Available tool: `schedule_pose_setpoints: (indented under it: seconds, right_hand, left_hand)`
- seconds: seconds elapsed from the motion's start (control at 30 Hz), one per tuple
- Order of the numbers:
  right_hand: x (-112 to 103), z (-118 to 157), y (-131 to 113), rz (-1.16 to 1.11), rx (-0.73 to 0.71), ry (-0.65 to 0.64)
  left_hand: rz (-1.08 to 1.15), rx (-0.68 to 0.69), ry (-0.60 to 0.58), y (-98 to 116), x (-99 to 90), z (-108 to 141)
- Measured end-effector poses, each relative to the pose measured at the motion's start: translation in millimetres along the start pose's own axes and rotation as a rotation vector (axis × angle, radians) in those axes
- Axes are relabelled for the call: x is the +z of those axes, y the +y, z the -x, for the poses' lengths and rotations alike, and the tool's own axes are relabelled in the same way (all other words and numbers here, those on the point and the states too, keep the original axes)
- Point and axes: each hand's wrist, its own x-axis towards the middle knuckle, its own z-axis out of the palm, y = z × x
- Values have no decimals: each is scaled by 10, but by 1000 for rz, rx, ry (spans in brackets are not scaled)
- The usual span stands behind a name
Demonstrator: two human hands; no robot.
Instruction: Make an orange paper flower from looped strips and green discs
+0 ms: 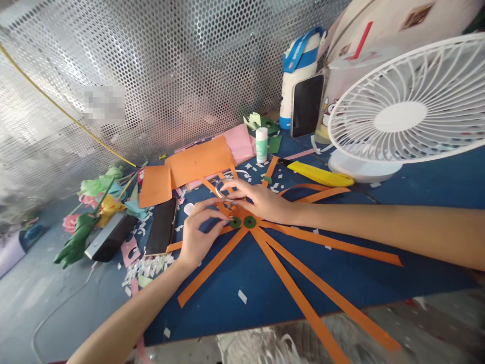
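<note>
An orange paper shape with many long strips spreads out over the blue table. Two green paper circles with dark centres, a left one and a right one, lie at its middle. My left hand is at the left circle, thumb and forefinger drawn together beside its edge; what they pinch is too small to make out. Coming in from the right, my right hand rests over the orange middle. Its fingertips close on a thin curled white strip, close to my left fingers.
Behind lie orange paper sheets, a glue stick and a yellow cutter knife. A white fan stands right, near a propped phone and bottle. Left are another phone, paper flowers and scraps.
</note>
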Motion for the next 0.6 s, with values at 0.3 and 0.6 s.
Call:
schedule_pose_setpoints:
  seconds: [0.3, 0.6]
  right_hand:
    - [-1, -4, 8, 48, -8, 24]
    - [-10, 0, -12, 47, -7, 35]
  left_hand:
    - [71, 19, -42, 26, 10, -15]
    - [53, 16, 37, -7, 1, 2]
